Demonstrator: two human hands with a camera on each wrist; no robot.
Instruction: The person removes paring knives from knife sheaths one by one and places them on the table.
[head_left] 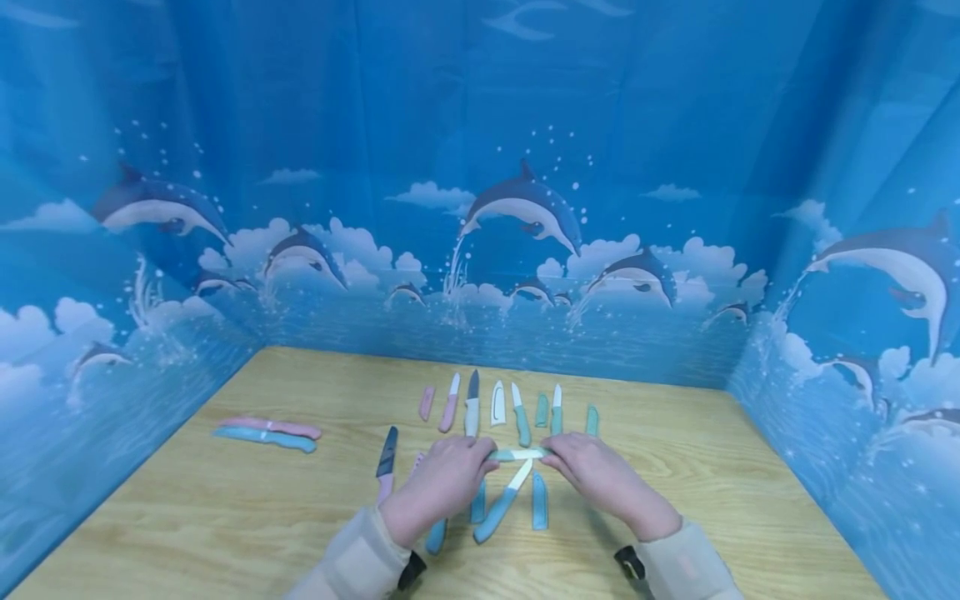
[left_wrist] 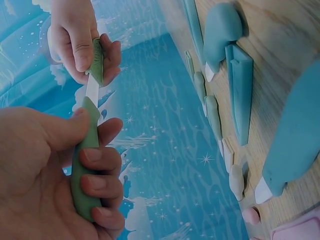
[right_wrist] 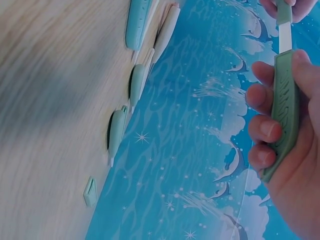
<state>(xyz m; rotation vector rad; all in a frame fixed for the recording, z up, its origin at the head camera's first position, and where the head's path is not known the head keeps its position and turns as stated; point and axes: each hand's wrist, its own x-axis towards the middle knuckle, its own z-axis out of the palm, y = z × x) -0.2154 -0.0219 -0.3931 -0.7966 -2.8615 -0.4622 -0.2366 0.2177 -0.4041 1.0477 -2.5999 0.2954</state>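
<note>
Above the wooden table [head_left: 225,517] both hands hold a green knife [head_left: 517,454] level between them. My left hand [head_left: 450,479] grips its smooth green sheath [left_wrist: 82,170] in a fist. My right hand [head_left: 600,471] is curled round the ribbed green handle [right_wrist: 282,110]. A short stretch of white blade [left_wrist: 91,90] shows between sheath and handle. In the left wrist view the right hand [left_wrist: 80,40] pinches the handle [left_wrist: 96,60] at the top.
A row of knives and loose sheaths lies behind the hands, among them a pink knife [head_left: 450,402] and a dark-bladed knife [head_left: 472,404]. A blue knife [head_left: 501,502] and a blue sheath [head_left: 539,500] lie below the hands. Two sheathed knives [head_left: 270,433] lie at the left. Blue dolphin cloth walls stand on three sides.
</note>
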